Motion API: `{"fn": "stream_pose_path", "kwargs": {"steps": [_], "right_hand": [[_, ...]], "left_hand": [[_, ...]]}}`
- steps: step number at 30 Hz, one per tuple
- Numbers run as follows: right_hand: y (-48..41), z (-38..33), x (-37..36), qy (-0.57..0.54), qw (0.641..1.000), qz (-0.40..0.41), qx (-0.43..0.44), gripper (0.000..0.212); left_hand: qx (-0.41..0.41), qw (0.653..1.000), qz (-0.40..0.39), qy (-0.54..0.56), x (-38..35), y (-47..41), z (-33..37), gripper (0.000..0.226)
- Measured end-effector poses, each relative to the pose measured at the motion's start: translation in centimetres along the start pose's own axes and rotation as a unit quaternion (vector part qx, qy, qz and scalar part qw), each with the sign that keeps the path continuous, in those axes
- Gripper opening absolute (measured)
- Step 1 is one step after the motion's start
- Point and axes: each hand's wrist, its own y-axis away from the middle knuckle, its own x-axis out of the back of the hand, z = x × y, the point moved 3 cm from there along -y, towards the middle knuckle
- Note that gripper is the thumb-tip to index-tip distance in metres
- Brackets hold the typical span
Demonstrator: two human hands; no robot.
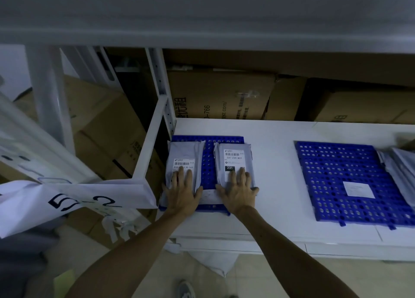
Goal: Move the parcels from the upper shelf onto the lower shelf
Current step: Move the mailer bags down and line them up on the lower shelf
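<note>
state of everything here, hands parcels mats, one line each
left hand: flat, fingers straight, pressing the left parcel
right hand: flat, fingers straight, pressing the right parcel
left parcel: lying label-up on the left blue mat
right parcel: label-up on the same mat, apart from the other
left blue mat: flat on the lower shelf
right blue mat: flat on the shelf, grey parcels overlapping its right edge

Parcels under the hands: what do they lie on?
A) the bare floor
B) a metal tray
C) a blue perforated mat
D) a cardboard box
C: the left parcel and right parcel lie side by side on the blue perforated mat.
</note>
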Motion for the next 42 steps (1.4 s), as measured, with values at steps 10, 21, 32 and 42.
{"fn": "stream_pose_path", "kwargs": {"steps": [10,21,32,42], "right_hand": [[3.0,0.9,2.3,0.000,0.999,0.027,0.040,0.068],[11.0,2.8,8.0,-0.061,0.991,0.076,0.088,0.064],[24.8,3.3,16.7,-0.101,0.969,0.214,0.072,0.069],[37.7,2.9,27.2,-0.148,0.923,0.332,0.125,0.066]], "left_hand": [[-0.020,0.999,0.016,0.041,2.3,4.2,2.6,0.073],[-0.001,0.996,0.055,0.076,7.2,12.7,6.7,0.058],[-0.117,0.970,0.150,0.154,16.8,21.7,10.0,0.061],[-0.189,0.938,0.246,0.152,31.0,30.7,12.2,0.060]]}}
